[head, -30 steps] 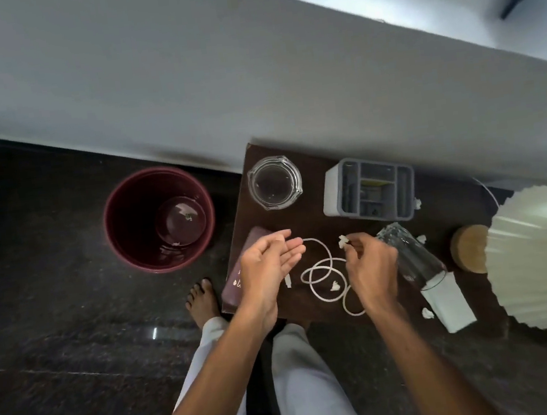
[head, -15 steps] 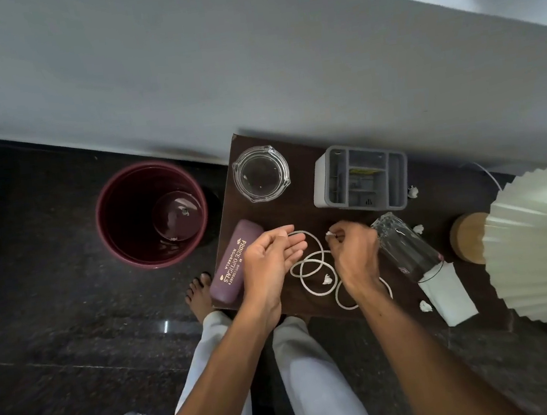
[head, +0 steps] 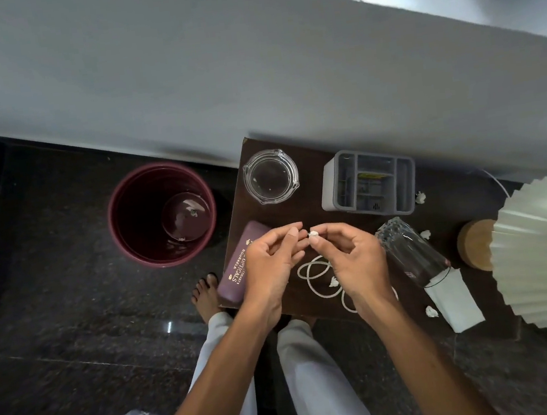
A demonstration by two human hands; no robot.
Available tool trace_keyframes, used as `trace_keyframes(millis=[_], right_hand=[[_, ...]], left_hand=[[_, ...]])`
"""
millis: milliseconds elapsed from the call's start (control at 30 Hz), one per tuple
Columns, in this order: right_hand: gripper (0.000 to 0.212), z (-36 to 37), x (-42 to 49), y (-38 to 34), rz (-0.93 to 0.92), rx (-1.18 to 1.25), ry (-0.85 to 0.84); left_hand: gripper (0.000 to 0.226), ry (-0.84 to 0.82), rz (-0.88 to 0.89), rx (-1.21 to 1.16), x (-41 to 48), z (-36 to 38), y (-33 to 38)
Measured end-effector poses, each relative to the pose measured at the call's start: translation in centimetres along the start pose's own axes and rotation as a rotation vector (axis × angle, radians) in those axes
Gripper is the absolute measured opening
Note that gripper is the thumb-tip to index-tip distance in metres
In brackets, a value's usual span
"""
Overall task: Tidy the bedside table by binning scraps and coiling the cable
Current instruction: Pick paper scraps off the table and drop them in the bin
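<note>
A: The right hand (head: pixel 351 260) pinches a white scrap (head: pixel 313 234) between thumb and forefinger. The left hand (head: pixel 269 266) hovers just beside it, fingers loose, holding nothing.

B: What's the risk?

A: A fumbled handover likely drops it onto the cable (head: pixel 302 272) looped on the table (head: pixel 314 212) below. The bin (head: pixel 136 224) stands on the floor, well left.

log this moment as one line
right hand: pinches scrap | left hand: open | cable: loose loops on table | bin: on floor
</note>
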State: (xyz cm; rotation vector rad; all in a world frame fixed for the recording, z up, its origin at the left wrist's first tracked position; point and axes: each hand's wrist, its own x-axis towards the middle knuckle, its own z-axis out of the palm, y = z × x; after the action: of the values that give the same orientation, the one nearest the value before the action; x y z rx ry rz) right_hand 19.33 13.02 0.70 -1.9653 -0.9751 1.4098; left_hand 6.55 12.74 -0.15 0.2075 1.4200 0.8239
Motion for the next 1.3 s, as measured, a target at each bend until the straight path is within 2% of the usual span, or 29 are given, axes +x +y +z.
trace_keyframes(millis=[133,300,433,733,1100,1300], right_hand=[[0.015,1.5,-0.5,-0.7,-0.006,0.023,-0.011],[0.020,3.6,-0.7,-1.5,-0.002,0.040,-0.050],[0.022,5.2,-0.5,-2.0,0.085,0.159,-0.128],[0.021,9.1,0.9,-2.7,0.224,0.351,-0.174],[0.021,14.5,2.1,-3.2,0.252,0.326,-0.244],[0.022,17.1,3.0,-3.5,0.278,0.308,-0.250]], left_hand=[[0.010,0.047,0.024,0.038,0.0,-0.9,0.5],[0.018,0.081,0.060,0.073,0.7,-3.1,1.2],[0.013,0.122,0.048,0.003,1.8,-5.2,2.0],[0.010,0.232,-0.056,-0.157,4.2,-9.8,3.1],[0.005,0.430,-0.013,-0.246,9.0,-15.6,3.6],[0.007,0.496,-0.042,-0.187,12.4,-18.5,4.2]])
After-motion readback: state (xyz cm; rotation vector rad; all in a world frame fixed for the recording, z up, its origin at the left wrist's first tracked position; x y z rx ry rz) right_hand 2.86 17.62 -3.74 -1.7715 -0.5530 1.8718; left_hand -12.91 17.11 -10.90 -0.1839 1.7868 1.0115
